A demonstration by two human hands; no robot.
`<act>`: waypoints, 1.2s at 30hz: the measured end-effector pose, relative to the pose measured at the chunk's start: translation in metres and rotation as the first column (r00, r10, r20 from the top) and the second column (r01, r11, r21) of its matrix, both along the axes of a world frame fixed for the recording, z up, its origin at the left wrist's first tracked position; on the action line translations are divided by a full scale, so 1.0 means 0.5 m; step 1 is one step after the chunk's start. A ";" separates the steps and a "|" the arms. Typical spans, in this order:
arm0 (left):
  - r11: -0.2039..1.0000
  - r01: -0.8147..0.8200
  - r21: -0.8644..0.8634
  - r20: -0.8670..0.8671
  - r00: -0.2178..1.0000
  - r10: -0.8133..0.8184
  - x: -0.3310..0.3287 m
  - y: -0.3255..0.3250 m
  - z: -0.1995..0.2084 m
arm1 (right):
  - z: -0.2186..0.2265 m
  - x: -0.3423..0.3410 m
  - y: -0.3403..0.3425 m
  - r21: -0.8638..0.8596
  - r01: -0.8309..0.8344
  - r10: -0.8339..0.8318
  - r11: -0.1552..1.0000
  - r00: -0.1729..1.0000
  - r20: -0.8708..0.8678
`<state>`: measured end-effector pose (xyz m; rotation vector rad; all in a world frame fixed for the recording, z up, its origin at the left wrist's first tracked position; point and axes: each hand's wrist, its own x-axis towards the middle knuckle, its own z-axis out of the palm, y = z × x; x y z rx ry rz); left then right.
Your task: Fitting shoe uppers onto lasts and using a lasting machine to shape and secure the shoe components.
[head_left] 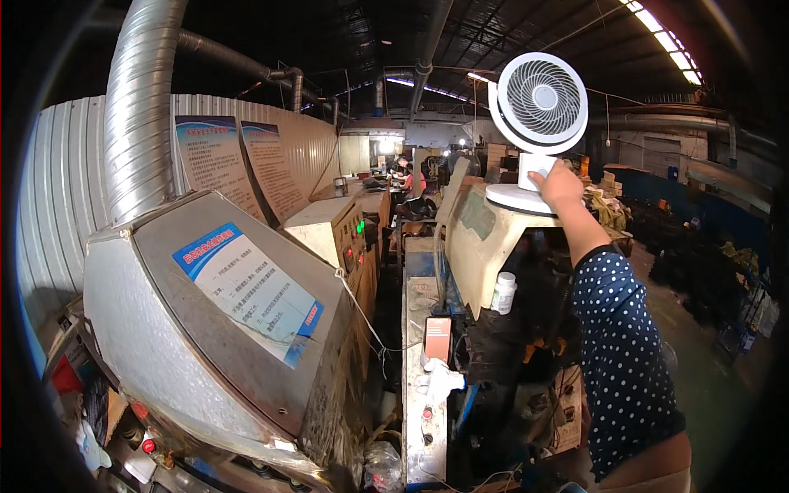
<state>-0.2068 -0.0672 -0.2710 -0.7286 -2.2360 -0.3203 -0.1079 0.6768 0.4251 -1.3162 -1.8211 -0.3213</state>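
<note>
My right hand [562, 186] reaches far forward at the right, closed around the short neck of a white desk fan [544, 97]. Its thumb shows at the front of the neck, while the other fingers are mostly hidden. The fan has a round grille facing me and a flat round base, which rests on top of a cream-coloured machine cover [470, 240]. A dark sleeve with white dots covers my right forearm. Below the fan stands a white bottle [504, 293]. My left hand is out of the picture.
A sloped metal hood [222, 279] with a notice sheet fills the left, under a silver duct [141, 107]. Beside it is a control box [329, 226] with lit buttons. A phone [437, 338] stands on the narrow bench by a white cloth [444, 382]. A person [413, 181] sits far back.
</note>
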 end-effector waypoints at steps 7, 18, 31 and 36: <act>1.000 -0.002 0.018 0.032 0.999 0.002 0.011 0.059 0.014 | 0.014 -0.007 0.020 0.002 0.015 -0.015 1.000 0.996 0.092; 0.997 -0.018 0.069 0.052 0.999 0.014 0.016 0.145 0.027 | 0.024 -0.011 0.030 0.024 0.004 -0.007 1.000 0.988 0.154; 0.996 -0.020 0.092 0.077 0.997 0.013 -0.008 0.199 0.046 | 0.014 0.016 0.010 0.075 -0.096 0.088 0.993 0.990 0.107; 0.995 -0.028 0.094 0.085 0.996 0.020 -0.014 0.210 0.055 | 0.017 0.007 0.002 -0.006 -0.009 0.009 1.000 0.982 0.191</act>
